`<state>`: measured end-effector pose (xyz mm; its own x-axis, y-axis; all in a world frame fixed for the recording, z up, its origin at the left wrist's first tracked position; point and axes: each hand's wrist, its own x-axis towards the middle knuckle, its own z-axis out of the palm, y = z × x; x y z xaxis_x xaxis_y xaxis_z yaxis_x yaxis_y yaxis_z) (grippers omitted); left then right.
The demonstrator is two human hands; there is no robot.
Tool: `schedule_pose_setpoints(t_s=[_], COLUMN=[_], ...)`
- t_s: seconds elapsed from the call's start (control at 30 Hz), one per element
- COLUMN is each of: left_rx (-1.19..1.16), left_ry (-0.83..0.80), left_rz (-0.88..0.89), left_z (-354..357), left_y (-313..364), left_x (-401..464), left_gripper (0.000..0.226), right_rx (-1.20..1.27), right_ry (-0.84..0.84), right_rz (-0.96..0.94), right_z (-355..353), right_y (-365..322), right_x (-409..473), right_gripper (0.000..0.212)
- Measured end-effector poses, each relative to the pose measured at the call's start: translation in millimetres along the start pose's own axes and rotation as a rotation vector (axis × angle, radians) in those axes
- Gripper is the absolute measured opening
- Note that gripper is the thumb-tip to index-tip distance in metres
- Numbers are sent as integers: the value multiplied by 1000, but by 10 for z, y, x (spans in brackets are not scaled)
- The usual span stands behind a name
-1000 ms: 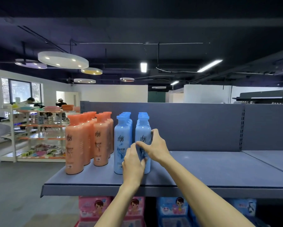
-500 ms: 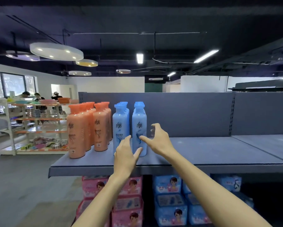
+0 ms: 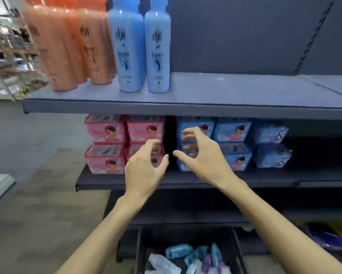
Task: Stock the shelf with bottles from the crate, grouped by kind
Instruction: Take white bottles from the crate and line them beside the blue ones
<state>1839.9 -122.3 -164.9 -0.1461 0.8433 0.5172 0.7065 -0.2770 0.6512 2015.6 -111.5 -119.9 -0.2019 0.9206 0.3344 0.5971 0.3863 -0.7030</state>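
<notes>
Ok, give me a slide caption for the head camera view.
Both empty hands, left hand and right hand, hang between upright blue plastic bottles and the black crate.

Retail shop: grey metal shelf (image 3: pixel 186 109) carrying rowed orange bottles (image 3: pixel 61 46) and blue bottles (image 3: pixel 158 52); boxed goods (image 3: pixel 106 133) stacked below it.

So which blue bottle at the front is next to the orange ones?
The left front blue bottle. It stands right beside the orange bottles; the other front blue bottle has bare shelf on its far side.
</notes>
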Motion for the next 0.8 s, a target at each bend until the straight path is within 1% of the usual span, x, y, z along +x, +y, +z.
schedule_pose_setpoints(t_s=[0.07, 0.1, 0.2, 0.27, 0.3, 0.37, 0.43, 0.5, 0.57, 0.7, 0.73, 0.8], left_rx=[61, 101, 220, 272, 287, 308, 284, 243, 200, 169, 151, 102], left_ry=[-137, -232, -615, -879, -980, -1113, -1171, -1186, -1155, -1102, -1069, -952], left_rz=[-122, -196, -419, -531, -579, -664, -764, -832, -903, -1023, -1095, -1274], left_z=[289, 441, 890, 1243, 1420, 1775, 2121, 2465, 2780, 3255, 3339, 3500], left_y=[-297, -459, -986, -1384, -1584, -1966, -2306, -2608, -2900, -3364, -3451, -3616], left_x=[-421, -663, -1416, -1972, -2246, -2760, -3215, -3541, -3790, -4077, -4133, -4263], left_gripper=[37, 37, 41, 43, 44, 42, 40, 42, 42, 42, 42, 33], right_rx=[-38, -49, -65, -76, -84, -96, -86, -98, -112, -138, -149, -201], right_ry=[-121, -179, -352, -491, -556, -669, -768, -830, -868, -901, -909, -935], right_rz=[125, 204, 459, 592, 639, 715, 766, 758, 724, 609, 579, 509], right_z=[291, 453, 973, 1361, 1551, 1932, 2319, 2714, 3107, 3786, 3923, 4155], right_y=[486, 758, 1602, 2188, 2467, 2985, 3417, 3794, 4120, 4550, 4627, 4748], right_x=[-275, -437, -1002, -1429, -1638, -2046, -2408, -2655, -2806, -2893, -2903, -2919], right_gripper=[51, 51, 53, 54, 55, 55, 53, 51, 49, 51, 51, 52])
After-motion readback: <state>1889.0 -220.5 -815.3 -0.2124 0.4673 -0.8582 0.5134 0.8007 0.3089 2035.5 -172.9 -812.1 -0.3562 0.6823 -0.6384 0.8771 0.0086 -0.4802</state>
